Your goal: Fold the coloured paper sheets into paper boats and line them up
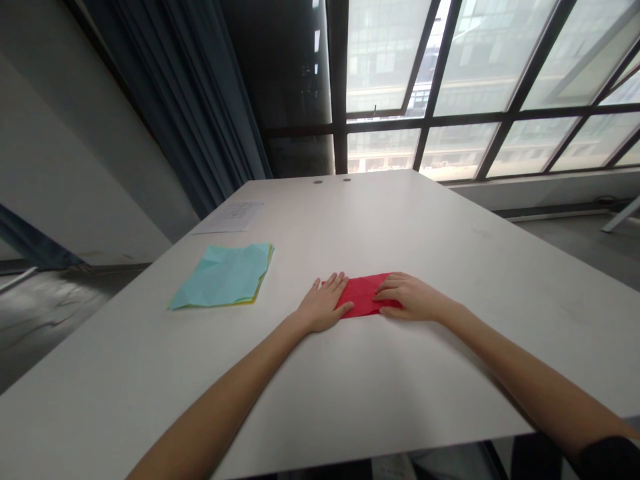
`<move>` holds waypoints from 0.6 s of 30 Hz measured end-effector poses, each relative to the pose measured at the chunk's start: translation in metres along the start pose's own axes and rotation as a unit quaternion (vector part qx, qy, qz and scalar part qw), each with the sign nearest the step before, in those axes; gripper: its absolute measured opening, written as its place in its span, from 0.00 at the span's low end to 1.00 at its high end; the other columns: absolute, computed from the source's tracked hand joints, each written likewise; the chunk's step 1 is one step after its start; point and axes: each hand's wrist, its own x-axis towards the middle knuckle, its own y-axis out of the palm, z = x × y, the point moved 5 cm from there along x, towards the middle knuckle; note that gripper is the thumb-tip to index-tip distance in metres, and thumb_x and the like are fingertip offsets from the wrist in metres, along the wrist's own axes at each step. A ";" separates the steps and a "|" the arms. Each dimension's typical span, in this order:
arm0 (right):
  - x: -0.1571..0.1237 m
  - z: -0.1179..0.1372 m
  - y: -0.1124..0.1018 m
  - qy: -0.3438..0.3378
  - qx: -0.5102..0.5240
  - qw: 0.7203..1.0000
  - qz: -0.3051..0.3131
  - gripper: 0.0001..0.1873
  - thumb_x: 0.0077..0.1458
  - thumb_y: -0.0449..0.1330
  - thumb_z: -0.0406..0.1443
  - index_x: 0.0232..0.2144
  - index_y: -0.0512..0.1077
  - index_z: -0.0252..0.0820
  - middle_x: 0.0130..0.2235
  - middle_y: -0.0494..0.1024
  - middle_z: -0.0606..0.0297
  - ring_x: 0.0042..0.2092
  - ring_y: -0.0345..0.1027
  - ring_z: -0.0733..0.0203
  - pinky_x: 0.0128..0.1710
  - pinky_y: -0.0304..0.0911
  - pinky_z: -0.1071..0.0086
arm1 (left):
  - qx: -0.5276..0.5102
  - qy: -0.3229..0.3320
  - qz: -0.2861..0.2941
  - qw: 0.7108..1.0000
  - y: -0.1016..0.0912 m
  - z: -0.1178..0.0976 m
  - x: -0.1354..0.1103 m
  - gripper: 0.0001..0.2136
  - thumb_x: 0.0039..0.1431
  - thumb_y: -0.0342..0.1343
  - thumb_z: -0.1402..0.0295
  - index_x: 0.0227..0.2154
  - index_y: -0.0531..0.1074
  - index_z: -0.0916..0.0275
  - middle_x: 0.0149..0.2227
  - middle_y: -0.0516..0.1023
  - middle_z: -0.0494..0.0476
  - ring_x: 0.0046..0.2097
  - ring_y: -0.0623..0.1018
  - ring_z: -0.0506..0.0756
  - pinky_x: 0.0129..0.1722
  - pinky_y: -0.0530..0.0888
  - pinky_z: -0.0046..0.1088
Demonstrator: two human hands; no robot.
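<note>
A flat red sheet of paper, shaped like a folded strip, lies on the white table in front of me. Over its left end my left hand rests palm down, fingers spread. My right hand is on the right end, with its fingers slightly bent and touching the top surface; the thumb sits apart, near the lower edge. Neither hand grips the sheet. Both ends of the paper are partly covered by the hands.
To the left lies a stack of light blue, green and yellow paper sheets. A printed white page is behind it, near the table's left edge. The white table reaches toward windows; a blue curtain hangs at the left.
</note>
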 end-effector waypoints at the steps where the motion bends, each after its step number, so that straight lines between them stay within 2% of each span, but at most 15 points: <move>1: 0.001 0.001 0.000 -0.005 -0.004 1.000 -0.001 0.12 0.54 0.54 0.36 0.38 0.74 0.42 0.38 0.77 0.61 0.42 0.67 0.58 0.48 0.57 0.63 | -0.011 -0.002 -0.004 1.000 -0.001 0.000 0.000 0.32 0.59 0.28 0.48 0.61 0.42 0.61 0.64 0.42 0.58 0.64 0.44 0.57 0.59 0.46 0.46; 5: 0.004 0.004 0.005 -0.013 -0.035 0.999 0.005 0.13 0.55 0.49 0.33 0.34 0.74 0.42 0.34 0.77 0.62 0.39 0.68 0.60 0.44 0.58 0.65 | -0.093 -0.029 -0.038 0.995 -0.006 0.007 0.000 0.29 0.60 0.27 0.50 0.60 0.46 0.60 0.63 0.46 0.57 0.64 0.47 0.56 0.60 0.48 0.44; 9: 0.005 0.000 0.008 0.020 -0.071 0.997 -0.015 0.15 0.58 0.46 0.34 0.32 0.73 0.42 0.31 0.77 0.60 0.35 0.68 0.61 0.42 0.58 0.66 | -0.197 -0.057 -0.116 0.972 -0.013 0.017 -0.001 0.28 0.62 0.26 0.54 0.58 0.53 0.63 0.62 0.52 0.58 0.63 0.51 0.53 0.60 0.51 0.37; 14: -0.003 -0.018 -0.005 0.152 -0.059 0.981 -0.101 0.17 0.60 0.43 0.37 0.36 0.71 0.43 0.33 0.78 0.61 0.33 0.70 0.60 0.38 0.59 0.67 | -0.320 -0.079 -0.210 0.920 -0.012 0.030 -0.002 0.26 0.63 0.27 0.56 0.58 0.53 0.64 0.61 0.56 0.58 0.61 0.56 0.53 0.59 0.56 0.34; 16: -0.009 -0.029 -0.013 0.217 -0.014 0.963 -0.158 0.17 0.60 0.43 0.39 0.37 0.71 0.43 0.34 0.78 0.61 0.33 0.70 0.59 0.37 0.60 0.67 | -0.353 -0.086 -0.235 0.901 -0.010 0.035 -0.003 0.27 0.63 0.24 0.56 0.58 0.51 0.65 0.60 0.56 0.59 0.61 0.57 0.52 0.59 0.57 0.34; 18: -0.015 -0.042 -0.020 0.272 0.049 0.934 -0.225 0.16 0.59 0.44 0.40 0.36 0.71 0.43 0.34 0.77 0.62 0.34 0.70 0.59 0.36 0.61 0.68 | -0.366 -0.083 -0.244 0.894 -0.009 0.036 -0.002 0.27 0.63 0.25 0.56 0.58 0.51 0.65 0.60 0.57 0.60 0.60 0.58 0.53 0.59 0.57 0.34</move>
